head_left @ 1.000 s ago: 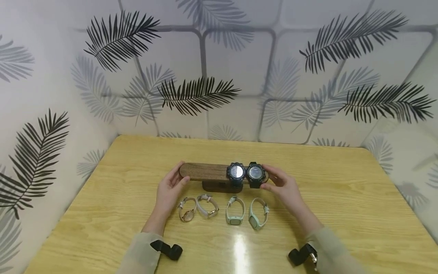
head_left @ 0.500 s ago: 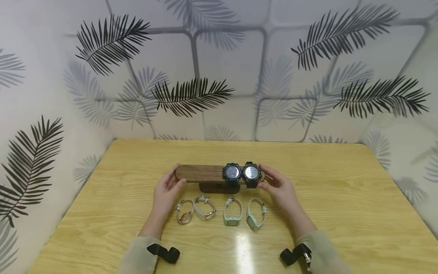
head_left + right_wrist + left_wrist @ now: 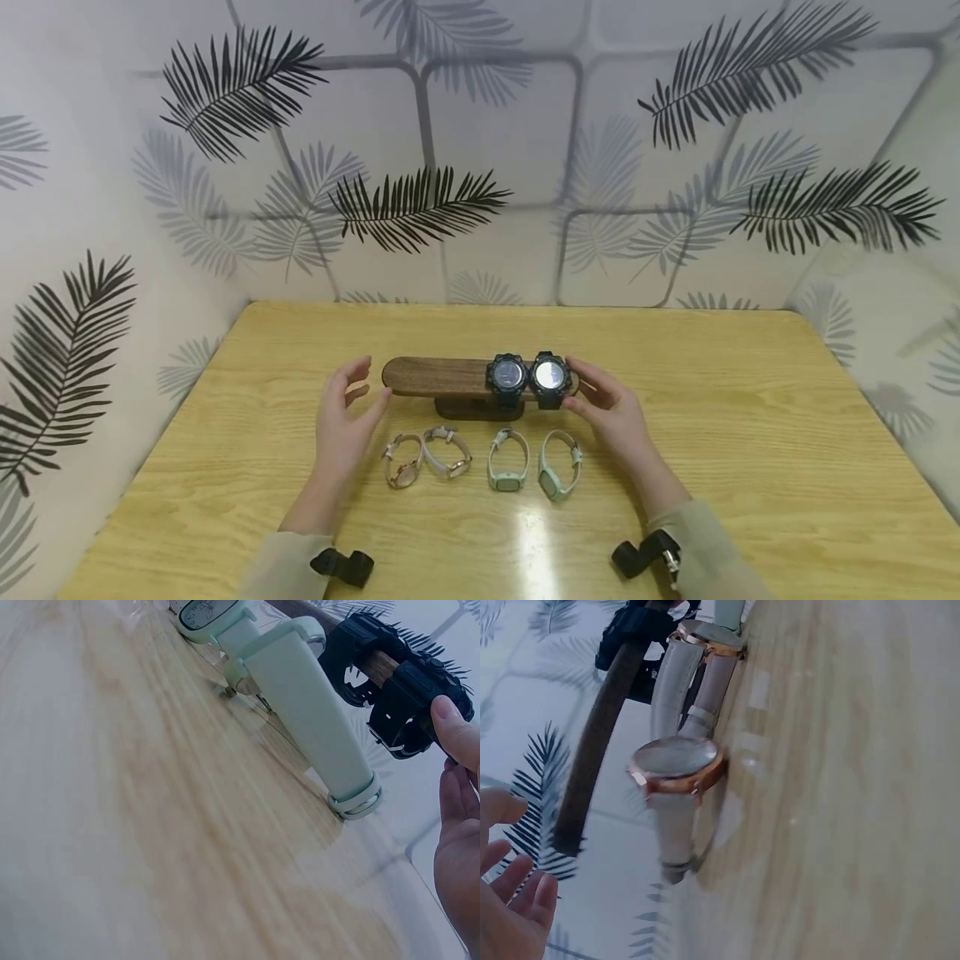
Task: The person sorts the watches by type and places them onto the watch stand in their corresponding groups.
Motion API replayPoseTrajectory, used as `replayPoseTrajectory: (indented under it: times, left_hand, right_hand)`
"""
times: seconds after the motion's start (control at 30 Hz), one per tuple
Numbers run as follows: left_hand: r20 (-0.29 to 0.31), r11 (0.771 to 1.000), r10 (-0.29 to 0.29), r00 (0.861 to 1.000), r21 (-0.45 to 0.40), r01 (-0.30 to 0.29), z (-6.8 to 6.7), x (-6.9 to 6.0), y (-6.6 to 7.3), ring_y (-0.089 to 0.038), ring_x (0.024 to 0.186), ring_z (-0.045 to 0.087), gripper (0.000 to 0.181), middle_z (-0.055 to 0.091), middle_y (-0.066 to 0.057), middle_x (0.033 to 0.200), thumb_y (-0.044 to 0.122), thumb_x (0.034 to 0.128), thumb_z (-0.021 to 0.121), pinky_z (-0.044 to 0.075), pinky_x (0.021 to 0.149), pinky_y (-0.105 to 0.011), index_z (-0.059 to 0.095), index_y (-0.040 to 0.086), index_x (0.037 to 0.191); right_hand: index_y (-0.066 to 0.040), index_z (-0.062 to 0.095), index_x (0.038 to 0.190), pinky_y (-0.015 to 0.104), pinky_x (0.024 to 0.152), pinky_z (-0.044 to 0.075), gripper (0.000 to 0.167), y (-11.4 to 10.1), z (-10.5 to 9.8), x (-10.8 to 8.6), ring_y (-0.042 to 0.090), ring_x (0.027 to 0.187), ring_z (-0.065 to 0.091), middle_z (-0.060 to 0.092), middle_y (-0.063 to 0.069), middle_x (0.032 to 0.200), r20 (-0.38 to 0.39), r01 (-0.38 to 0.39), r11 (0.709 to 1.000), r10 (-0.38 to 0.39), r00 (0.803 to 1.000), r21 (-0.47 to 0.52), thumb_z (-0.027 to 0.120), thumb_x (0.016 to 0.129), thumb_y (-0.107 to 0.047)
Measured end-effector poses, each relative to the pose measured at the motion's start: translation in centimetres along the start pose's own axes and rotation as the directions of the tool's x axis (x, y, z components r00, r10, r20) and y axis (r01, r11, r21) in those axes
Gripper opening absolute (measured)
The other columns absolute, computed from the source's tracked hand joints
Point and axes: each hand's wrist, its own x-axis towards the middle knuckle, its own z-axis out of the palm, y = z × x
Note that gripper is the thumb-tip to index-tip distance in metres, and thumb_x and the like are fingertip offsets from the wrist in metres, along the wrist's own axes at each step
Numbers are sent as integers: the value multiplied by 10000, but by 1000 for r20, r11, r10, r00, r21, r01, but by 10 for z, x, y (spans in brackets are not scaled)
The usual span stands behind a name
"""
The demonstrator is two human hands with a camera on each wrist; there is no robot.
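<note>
A dark wooden bar stand [image 3: 435, 377] carries two black watches [image 3: 507, 375] on its right half. My right hand [image 3: 617, 421] holds the stand's right end, thumb in front beside the outer watch; the right wrist view shows the thumb against that black watch [image 3: 409, 705]. My left hand [image 3: 342, 429] is off the left end, fingers loosely bent and apart, holding nothing. In the left wrist view a gap lies between the left hand [image 3: 514, 900] and the bar [image 3: 592, 765].
In front of the stand lie two pale-strapped watches with rose-gold cases [image 3: 406, 475] and two mint-green watches [image 3: 507, 481]. The wooden table [image 3: 712, 400] meets a leaf-patterned backdrop [image 3: 495, 250] behind.
My left hand has let go of the stand's left end and moved a little to the left. The right hand keeps its hold, and the watches stay on the bar.
</note>
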Motion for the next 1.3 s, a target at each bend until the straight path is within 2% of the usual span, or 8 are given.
replayPoseTrajectory:
  times: [0.1,0.2,0.27,0.4,0.53,0.87,1.13,1.3]
  left_hand:
    - [57,995,53,997,80,-57,-9,-7,10,-221,1058,523,353,580,-123,1158,48,869,699,499,872,-406,588,-2,1200]
    - [177,984,71,982,147,-98,-15,-14,19,-181,971,579,247,630,-74,1068,63,874,697,535,820,-382,643,19,1110]
    - [276,970,71,958,203,-131,-17,-17,22,-182,951,598,230,645,-63,1054,61,871,700,542,813,-381,652,36,1094]
    - [458,923,37,888,325,-206,-18,-23,27,-199,992,590,292,639,-68,1084,80,852,724,528,837,-388,644,47,1131]
    - [555,898,-39,831,384,-215,-16,-26,29,-227,987,594,330,629,-73,1088,115,840,740,524,846,-397,643,36,1146]
    - [653,890,-77,754,385,-243,-9,-27,28,-127,787,559,132,611,34,866,91,850,719,513,691,-279,678,57,970]
    - [651,877,-143,745,433,-210,-10,-28,26,-73,731,549,57,607,70,788,71,837,723,504,659,-254,689,86,880]
    - [604,873,-181,776,462,-156,-19,-24,30,-79,756,569,59,625,63,814,95,845,725,513,690,-290,703,92,899]
  right_hand:
    - [8,498,1354,264,998,416,586,-2,0,0,364,1287,424,432,136,1441,-3,-1,1000,1,1000,-2,716,810,21]
    - [7,492,1358,260,998,415,587,-4,0,1,367,1289,422,425,141,1446,-1,-1,1000,1,1000,-3,714,815,15]
    - [3,490,1361,257,999,415,585,-5,-1,2,365,1289,423,425,141,1446,1,-2,1000,2,1000,-7,712,820,11]
    - [4,495,1359,257,1001,414,579,-5,-2,3,362,1286,427,434,141,1439,0,6,1000,-6,1000,-12,709,821,20]
    - [12,503,1351,264,1004,414,575,-4,-1,3,353,1280,438,450,140,1428,-2,22,1000,-22,1000,-18,709,815,33]
    - [30,516,1333,283,1025,401,567,-2,-1,1,216,1253,491,479,134,1406,-13,42,999,-43,999,-27,717,803,43]
    - [7,515,1346,272,1014,409,573,-1,1,0,308,1271,462,469,138,1413,-6,16,1000,-16,1000,-24,719,811,21]
    - [-3,519,1346,265,1010,412,567,1,1,-1,323,1271,458,469,136,1413,-9,6,1000,-6,1000,-26,716,815,19]
